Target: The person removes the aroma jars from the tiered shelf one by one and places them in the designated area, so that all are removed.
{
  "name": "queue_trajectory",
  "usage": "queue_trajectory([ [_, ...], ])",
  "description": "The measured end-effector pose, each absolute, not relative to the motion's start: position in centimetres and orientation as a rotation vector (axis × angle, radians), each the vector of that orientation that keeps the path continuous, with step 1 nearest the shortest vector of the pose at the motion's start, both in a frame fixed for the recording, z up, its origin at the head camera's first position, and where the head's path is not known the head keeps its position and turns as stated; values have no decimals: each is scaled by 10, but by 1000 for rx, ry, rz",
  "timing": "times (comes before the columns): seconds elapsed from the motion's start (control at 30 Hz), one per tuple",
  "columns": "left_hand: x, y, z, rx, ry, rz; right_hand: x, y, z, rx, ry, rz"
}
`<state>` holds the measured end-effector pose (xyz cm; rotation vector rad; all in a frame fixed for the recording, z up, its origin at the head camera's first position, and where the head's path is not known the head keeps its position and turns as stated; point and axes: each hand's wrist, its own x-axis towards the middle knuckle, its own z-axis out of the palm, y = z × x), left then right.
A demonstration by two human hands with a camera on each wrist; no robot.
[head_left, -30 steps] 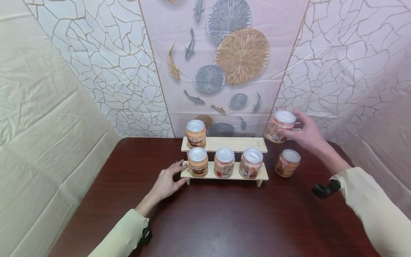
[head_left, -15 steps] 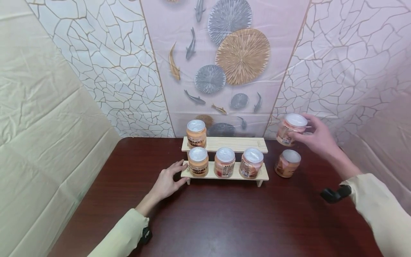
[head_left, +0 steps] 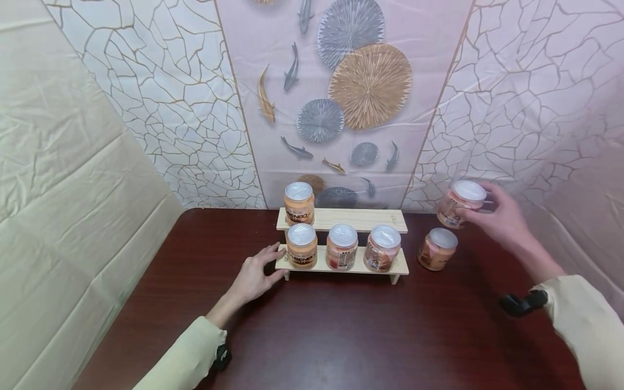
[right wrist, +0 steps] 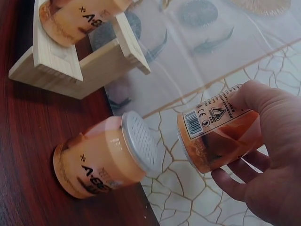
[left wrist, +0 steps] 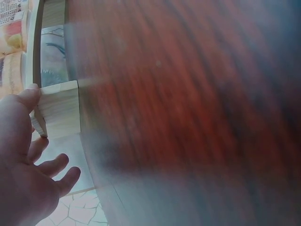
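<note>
In the head view, my right hand holds a jar with a pale lid, raised behind and right of another jar standing on the table. The right wrist view shows the thumb on the label of the held jar and fingers on its far side. My left hand pinches the left end of the lower board of a two-tier wooden rack, thumb at the front edge. One jar stands on the upper board at left. Along the lower board stand three jars: left, middle and right.
The dark reddish table ends at a patterned backdrop right behind the rack. Pale cloth hangs along the left side, and more cloth along the right.
My right hand has carried its jar rightward and slightly down, away from the rack and past the jar on the table. The left hand has stayed at the rack's end.
</note>
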<state>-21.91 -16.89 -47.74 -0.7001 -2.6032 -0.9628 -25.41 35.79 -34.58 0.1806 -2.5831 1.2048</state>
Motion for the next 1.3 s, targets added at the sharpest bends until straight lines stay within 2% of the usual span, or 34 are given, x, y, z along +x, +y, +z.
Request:
queue_trajectory([
  [1.3, -218, -168, -476, -696, -2605, -955, -223, 396, -395, -37, -2652, 1108],
])
